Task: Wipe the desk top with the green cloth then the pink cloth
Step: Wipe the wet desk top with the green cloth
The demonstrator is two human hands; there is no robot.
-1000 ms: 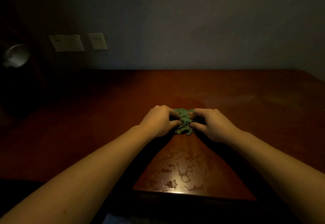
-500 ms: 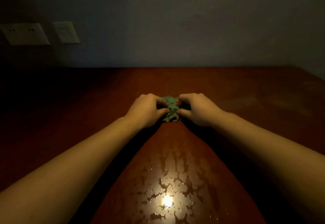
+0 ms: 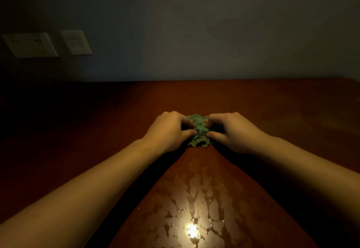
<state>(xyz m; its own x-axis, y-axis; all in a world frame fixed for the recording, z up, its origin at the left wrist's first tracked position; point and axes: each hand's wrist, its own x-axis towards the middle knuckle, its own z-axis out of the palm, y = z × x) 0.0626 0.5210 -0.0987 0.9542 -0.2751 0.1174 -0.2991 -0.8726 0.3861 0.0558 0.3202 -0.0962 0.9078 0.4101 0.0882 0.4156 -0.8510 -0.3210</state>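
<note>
A crumpled green cloth point(image 3: 199, 131) lies bunched on the reddish-brown wooden desk top point(image 3: 272, 107), about the middle of it. My left hand point(image 3: 167, 131) grips its left side with curled fingers and thumb. Its right side is gripped the same way by my right hand point(image 3: 231, 131). The two hands nearly touch over the cloth. A trail of wet streaks and droplets point(image 3: 194, 199) runs from the cloth toward me and glints under a light spot. No pink cloth is in view.
A grey wall rises behind the desk's far edge. Two white wall plates, a socket point(image 3: 29, 44) and a switch point(image 3: 76, 42), sit on the wall at the left. The left part of the desk is in deep shadow.
Both hands have pushed the green cloth farther from me across the desk, leaving a longer wet trail. The view has shifted forward, so the desk's near edge is out of sight.
</note>
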